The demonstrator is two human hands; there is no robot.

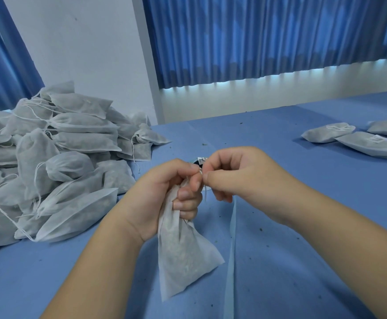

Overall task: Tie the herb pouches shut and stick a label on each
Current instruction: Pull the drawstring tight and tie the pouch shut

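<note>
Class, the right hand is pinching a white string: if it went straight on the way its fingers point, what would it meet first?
Probably the left hand, gripping the neck of the white fabric herb pouch. The right hand points leftward at it, fingers nearly touching its thumb, though depth is unclear.

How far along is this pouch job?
Done: a few labelled white fabric pouches lie far right. In hand: the left hand grips one white pouch by the neck while the right hand pinches its string. Left: the big pile of white pouches, no labels visible.
</note>
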